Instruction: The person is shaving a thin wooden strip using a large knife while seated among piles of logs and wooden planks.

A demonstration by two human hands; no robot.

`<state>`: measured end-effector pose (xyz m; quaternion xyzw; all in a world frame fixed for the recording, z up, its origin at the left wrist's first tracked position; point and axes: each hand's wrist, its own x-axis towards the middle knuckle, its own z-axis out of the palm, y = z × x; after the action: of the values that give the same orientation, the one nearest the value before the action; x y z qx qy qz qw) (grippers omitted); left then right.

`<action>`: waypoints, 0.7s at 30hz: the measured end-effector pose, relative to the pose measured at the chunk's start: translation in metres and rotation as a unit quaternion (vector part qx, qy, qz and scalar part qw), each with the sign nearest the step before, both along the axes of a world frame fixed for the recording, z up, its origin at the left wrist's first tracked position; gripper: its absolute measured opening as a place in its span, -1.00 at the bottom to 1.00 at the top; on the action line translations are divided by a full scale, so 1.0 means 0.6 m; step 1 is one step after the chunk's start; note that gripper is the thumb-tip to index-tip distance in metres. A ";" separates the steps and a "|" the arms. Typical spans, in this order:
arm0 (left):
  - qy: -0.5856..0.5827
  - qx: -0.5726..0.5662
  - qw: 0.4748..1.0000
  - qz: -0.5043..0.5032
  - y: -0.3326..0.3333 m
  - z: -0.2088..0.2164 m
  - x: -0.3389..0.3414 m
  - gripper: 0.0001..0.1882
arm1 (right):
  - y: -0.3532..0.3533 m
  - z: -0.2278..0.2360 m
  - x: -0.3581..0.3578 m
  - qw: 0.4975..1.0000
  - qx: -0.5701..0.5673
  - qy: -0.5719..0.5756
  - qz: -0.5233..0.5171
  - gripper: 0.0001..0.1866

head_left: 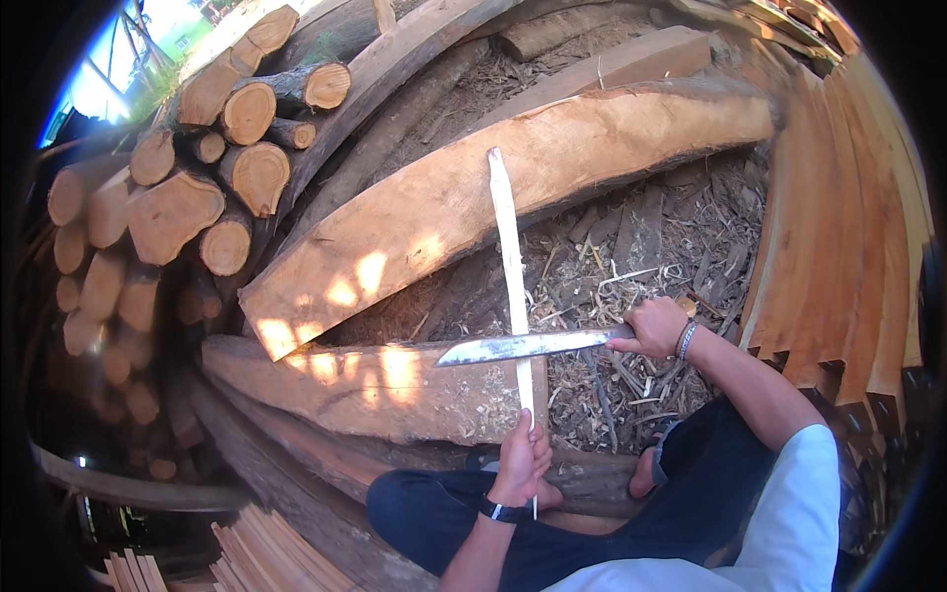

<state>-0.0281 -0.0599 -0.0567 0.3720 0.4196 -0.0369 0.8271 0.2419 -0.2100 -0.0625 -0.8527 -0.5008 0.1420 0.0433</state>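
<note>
My left hand [521, 461] is closed round the lower part of a long, pale, peeled stick [505, 232]. The stick points away from me, and its far end lies over a thick sawn slab [414, 212]. In my right hand [655, 327] is the handle of a machete [523, 345]. Its long blade points left and crosses the stick above my left hand; whether the edge touches the wood I cannot tell. Below the blade lies a nearer slab [385, 392], dotted with small shavings.
Cut logs [261, 178] are stacked at the far left. Long sawn boards [829, 227] stand along the right. Shavings and bark [631, 257] litter the ground between the slabs. Thin wooden strips [276, 553] lie at the lower left. My bent legs [434, 513] are close below my hands.
</note>
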 end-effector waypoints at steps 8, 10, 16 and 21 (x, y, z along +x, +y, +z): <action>-0.007 -0.005 1.000 -0.003 0.004 0.000 0.000 -0.49 | -0.003 -0.005 0.006 1.000 0.006 0.015 0.019 -0.14; -0.001 -0.008 1.000 -0.004 0.000 -0.006 0.002 -0.49 | 0.007 -0.014 0.016 0.999 0.020 0.021 -0.037 -0.14; -0.028 -0.022 0.999 -0.011 0.005 -0.002 -0.003 -0.49 | 0.001 -0.021 0.015 0.996 0.060 0.053 -0.040 -0.15; -0.015 -0.036 0.999 -0.007 -0.003 -0.004 0.004 -0.48 | -0.006 -0.027 0.038 0.998 0.017 0.008 -0.062 -0.15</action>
<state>-0.0254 -0.0619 -0.0593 0.3450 0.4031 -0.0522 0.8460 0.2649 -0.2136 -0.0789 -0.8801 -0.4489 0.1375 0.0708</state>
